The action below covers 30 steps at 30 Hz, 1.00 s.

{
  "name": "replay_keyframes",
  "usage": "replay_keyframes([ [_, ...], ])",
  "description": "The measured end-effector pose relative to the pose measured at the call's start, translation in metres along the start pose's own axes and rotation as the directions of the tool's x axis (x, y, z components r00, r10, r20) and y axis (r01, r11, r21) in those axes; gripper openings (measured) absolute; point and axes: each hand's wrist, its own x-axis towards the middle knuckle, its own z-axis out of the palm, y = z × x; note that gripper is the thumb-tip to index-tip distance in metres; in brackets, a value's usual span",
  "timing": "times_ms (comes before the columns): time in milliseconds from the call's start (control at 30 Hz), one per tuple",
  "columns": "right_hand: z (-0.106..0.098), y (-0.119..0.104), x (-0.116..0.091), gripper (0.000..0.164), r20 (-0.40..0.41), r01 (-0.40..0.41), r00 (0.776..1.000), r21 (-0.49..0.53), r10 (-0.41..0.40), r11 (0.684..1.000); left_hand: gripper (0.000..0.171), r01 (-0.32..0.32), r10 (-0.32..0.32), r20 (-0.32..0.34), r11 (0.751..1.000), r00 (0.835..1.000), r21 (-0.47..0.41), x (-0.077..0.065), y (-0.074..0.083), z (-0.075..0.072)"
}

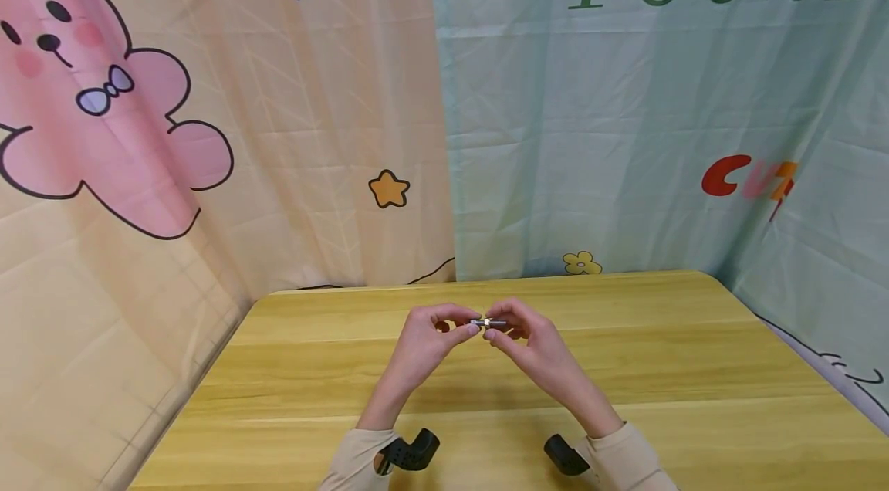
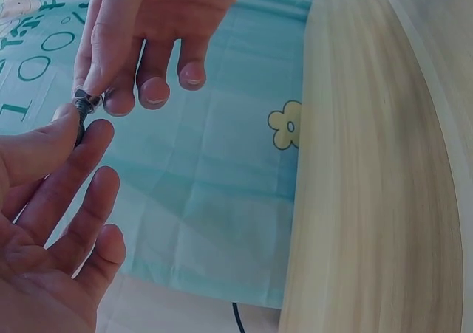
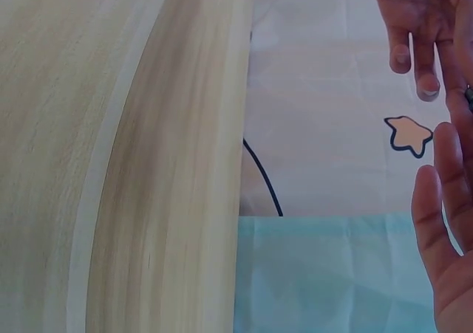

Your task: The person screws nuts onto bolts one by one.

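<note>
Above the wooden table, both hands meet at a small dark metal bolt [image 1: 498, 323] with a shiny nut [image 1: 488, 323] on its shaft. My left hand [image 1: 426, 343] pinches one end of the bolt between thumb and index finger; its other fingers are spread apart in the left wrist view. From the opposite side, my right hand [image 1: 533, 336] pinches at the nut with thumb and index fingertips. The left wrist view shows the threaded shaft [image 2: 81, 111] between the two hands. At the right edge of the right wrist view, the bolt is mostly cut off.
The wooden table [image 1: 312, 383] spreads beneath both hands. Printed curtains [image 1: 500, 167] hang behind it and along its sides. A black wrist device [image 1: 413, 451] sits at the left cuff, and another [image 1: 566, 455] at the right cuff.
</note>
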Motion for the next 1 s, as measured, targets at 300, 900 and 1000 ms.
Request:
replay_keyframes([
  [300,0.0,-0.001,-0.002,0.014,-0.02,-0.046,0.999,-0.022,0.045,0.999,0.011,-0.057,0.057,0.013,0.998,0.998,-0.011,0.005,-0.021,0.003],
  [900,0.001,0.0,0.001,0.024,-0.026,0.032,0.999,-0.026,-0.033,0.999,0.011,-0.007,0.007,-0.006,1.0,1.0,-0.006,0.005,-0.017,0.005],
  [1000,0.001,0.001,0.001,0.019,-0.024,0.037,0.999,-0.019,-0.038,0.999,0.011,0.005,-0.005,-0.006,1.0,1.0,-0.011,0.006,-0.016,0.005],
])
